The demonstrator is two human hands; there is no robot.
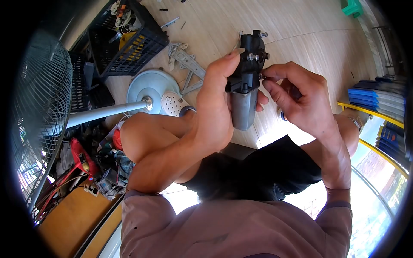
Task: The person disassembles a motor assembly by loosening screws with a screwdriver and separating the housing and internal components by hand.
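A motor [244, 109] with a silver cylindrical body and a black housing on top is held upright above my lap. My left hand [217, 96] wraps round it from the left, the thumb lying along the black housing and fingertips showing at its right side. On the right, my right hand [299, 92] pinches a small metal screw [263, 77] between thumb and forefinger, at the side of the housing. Other bolts [253, 56] stick out of the housing higher up.
A black crate [146, 47] of parts and a metal bracket [187, 64] lie on the floor ahead. A standing fan [41, 94] with a round base [148, 81] is at left, above tools and cables. Blue boxes [374, 101] sit on a yellow-edged shelf at right.
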